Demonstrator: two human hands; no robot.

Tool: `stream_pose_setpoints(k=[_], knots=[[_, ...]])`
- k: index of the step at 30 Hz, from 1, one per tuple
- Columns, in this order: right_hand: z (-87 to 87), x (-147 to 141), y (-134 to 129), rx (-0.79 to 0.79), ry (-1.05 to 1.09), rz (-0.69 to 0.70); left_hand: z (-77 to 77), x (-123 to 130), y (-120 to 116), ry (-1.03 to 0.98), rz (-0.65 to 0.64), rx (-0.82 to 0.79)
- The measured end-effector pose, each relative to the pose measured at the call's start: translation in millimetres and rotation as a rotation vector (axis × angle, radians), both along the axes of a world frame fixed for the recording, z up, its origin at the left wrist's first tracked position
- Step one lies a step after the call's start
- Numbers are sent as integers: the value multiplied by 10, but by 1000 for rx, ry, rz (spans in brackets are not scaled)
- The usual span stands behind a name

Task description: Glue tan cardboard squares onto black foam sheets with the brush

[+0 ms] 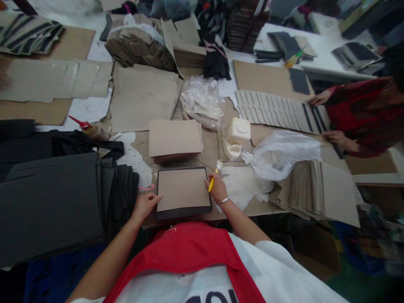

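Note:
A tan cardboard sheet (183, 189) lies on a slightly larger black sheet (183, 213), whose dark border shows around it. At the left edge, my left hand (145, 206) has its fingers closed on the cardboard. My right hand (218, 189) grips a yellow-handled brush (215, 176), bristles pointing up and away from me, while its fingers rest by the right edge of the board. Just beyond is a stack of cut cardboard (175, 139). Behind the right hand stand a white plastic jug (239, 129) and a cut-open white container (232, 150).
Black sheets (53, 202) are piled left, cardboard pieces (309, 189) right. A clear plastic bag (280, 153) lies near the jug. A red-nozzled bottle (90, 128) rests at left. Across the right side, a co-worker (362, 118) handles a row of overlapped strips (274, 109).

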State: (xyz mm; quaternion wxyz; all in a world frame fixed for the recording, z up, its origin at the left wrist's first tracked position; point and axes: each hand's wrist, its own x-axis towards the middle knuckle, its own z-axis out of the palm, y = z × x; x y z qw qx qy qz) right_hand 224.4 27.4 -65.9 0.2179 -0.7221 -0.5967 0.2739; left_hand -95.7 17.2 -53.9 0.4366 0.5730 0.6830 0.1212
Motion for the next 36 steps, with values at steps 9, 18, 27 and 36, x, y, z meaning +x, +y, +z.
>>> stream_pose_setpoints(k=[9,18,27,36], knots=[[7,9,-1,7,-19,38,20,8,15,9,1,7],[-6,-22,17,8,-142,102,-20,16,26,-9,24,17],[-28,-66,13,34,-215,132,-75,-54,3,-10,59,23],[26,-96,1,33,-261,137,-84,-57,0,-41,42,11]])
